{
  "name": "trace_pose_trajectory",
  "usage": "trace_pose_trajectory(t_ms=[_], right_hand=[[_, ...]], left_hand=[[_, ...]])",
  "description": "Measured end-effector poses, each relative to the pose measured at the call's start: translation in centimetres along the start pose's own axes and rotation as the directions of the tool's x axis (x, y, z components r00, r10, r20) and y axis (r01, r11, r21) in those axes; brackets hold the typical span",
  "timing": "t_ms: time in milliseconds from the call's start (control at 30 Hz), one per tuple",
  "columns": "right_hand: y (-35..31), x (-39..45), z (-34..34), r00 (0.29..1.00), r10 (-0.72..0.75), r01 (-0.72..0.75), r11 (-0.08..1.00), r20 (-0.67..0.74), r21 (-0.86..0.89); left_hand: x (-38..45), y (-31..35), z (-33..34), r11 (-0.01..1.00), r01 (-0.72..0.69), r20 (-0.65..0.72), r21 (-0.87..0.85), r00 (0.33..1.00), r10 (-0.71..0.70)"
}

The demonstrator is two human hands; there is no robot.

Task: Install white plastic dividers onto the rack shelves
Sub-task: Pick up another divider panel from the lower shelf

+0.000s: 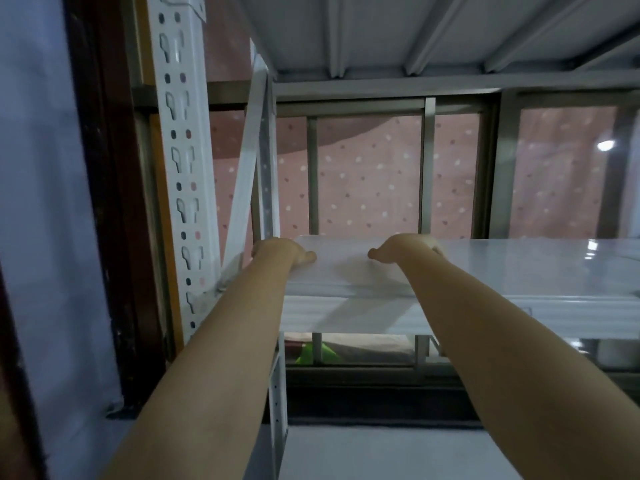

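A white plastic divider [346,275] lies flat on the rack shelf, above the shelf's white front beam [450,318]. Both my arms reach over it. My left hand [282,254] rests on the sheet near its far left corner. My right hand [405,249] rests on it near the far edge, further right. Both thumbs point inward along the surface. The fingers are mostly hidden behind the backs of the hands. A glossy white surface [540,265] continues to the right on the same shelf.
The white perforated rack upright [180,150] and a diagonal brace [247,161] stand at the left. The ribbed underside of the upper shelf [415,29] is close overhead. Behind the rack is a window frame [427,168] with a pink dotted curtain [367,181].
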State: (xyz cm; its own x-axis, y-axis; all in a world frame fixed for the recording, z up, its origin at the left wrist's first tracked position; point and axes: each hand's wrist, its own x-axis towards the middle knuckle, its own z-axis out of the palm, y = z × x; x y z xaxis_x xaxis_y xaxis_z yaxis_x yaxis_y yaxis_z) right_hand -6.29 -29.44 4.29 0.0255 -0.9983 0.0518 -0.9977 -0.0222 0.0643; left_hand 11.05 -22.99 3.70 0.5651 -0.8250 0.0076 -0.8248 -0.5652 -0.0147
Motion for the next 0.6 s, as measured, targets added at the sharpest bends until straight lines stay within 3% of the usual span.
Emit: trace_pose_trajectory(t_ms=[400, 533, 600], right_hand=[[-1.1, 0.0, -0.2, 0.989, 0.131, -0.133, 0.991, 0.069, 0.021], [-1.0, 0.1, -0.3, 0.977, 0.189, -0.194, 0.98, 0.099, 0.044], [-1.4, 0.4, -0.8, 0.979, 0.148, -0.157, 0.986, 0.14, 0.053]], left_hand=[[2.0, 0.7, -0.3, 0.997, -0.079, 0.016, 0.009, 0.997, 0.079], [2.2, 0.8, -0.5, 0.997, -0.036, 0.001, -0.071, 0.999, 0.036], [2.3, 0.5, -0.3, 0.992, 0.0, -0.031, -0.129, 0.999, -0.004]])
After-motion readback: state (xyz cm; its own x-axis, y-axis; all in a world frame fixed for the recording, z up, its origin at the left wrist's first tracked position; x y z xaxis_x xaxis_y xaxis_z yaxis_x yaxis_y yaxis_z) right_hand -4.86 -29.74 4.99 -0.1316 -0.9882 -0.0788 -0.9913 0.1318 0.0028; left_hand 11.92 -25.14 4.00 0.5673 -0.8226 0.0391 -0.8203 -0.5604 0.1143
